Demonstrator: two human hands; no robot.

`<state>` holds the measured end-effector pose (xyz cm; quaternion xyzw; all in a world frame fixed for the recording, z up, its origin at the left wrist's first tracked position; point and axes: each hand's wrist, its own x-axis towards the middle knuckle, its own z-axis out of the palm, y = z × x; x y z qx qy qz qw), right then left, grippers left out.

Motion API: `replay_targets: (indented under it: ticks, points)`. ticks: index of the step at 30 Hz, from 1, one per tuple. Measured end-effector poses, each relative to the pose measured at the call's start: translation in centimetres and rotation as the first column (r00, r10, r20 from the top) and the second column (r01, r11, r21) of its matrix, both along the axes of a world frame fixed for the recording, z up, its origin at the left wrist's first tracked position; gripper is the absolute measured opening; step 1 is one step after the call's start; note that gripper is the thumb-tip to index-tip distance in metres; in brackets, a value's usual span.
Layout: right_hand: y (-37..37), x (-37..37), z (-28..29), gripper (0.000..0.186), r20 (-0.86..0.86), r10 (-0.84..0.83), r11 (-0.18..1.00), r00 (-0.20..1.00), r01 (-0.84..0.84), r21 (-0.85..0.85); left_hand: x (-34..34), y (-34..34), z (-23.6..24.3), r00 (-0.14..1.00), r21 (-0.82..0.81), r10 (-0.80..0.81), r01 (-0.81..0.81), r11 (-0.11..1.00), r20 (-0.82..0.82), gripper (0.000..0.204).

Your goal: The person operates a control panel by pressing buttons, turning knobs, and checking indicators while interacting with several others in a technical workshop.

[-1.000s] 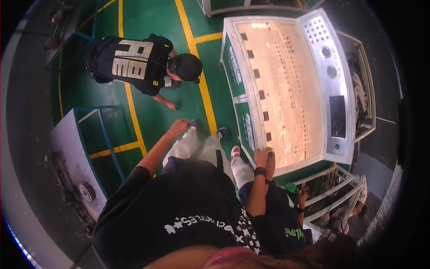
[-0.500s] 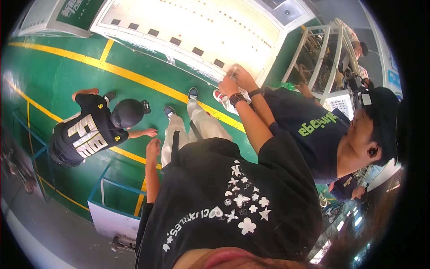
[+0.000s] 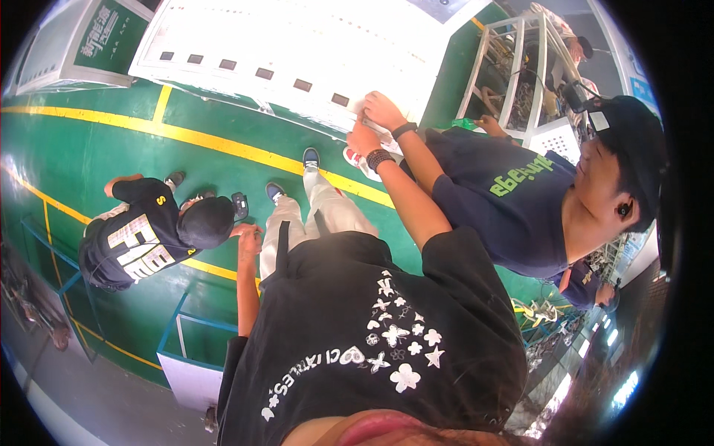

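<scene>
My right hand [image 3: 364,140], with a beaded bracelet on its wrist, is at the near edge of a white table [image 3: 297,44]. Its fingers are closed in a pinch; whatever may be in them is too small to make out. Right beside it, a co-worker's hand [image 3: 382,111] with a dark wristband rests at the table's corner. Low at my left side hangs my left hand [image 3: 251,241]. It meets the hand of a person in a black cap [image 3: 207,223], and its fingers are too small and overlapped to read.
Several dark rectangular openings line the table's near side. A white metal rack [image 3: 513,67] stands at the far right, near a bit of green plastic [image 3: 462,124]. At lower left is a blue-framed cart [image 3: 190,379]. Yellow lines [image 3: 201,140] cross the green floor.
The person at left has brought a hand up to my left hand; before, there was a gap. My right hand and the co-worker's hand have lowered to the table edge. The whole view has shifted slightly.
</scene>
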<state>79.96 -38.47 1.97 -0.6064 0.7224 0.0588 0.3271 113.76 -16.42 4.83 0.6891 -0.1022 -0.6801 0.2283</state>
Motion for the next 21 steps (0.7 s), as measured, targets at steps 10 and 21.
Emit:
replay_targets:
  ticks: [10, 21]
  points:
    - [0.1, 3.1, 0.2, 0.040, -0.038, 0.106, 0.993, 0.994, -0.104, 0.047, 0.1, 0.9, 0.9, 0.997, -0.171, -0.034, 0.022, 0.985, -0.071, 0.024]
    - [9.8, 16.5, 10.6, 0.021, 0.603, 0.474, 0.874, 0.642, -0.427, -0.233, -1.3, -5.4, 5.6, 0.922, -0.340, -0.165, 0.039, 0.940, -0.349, 0.022]
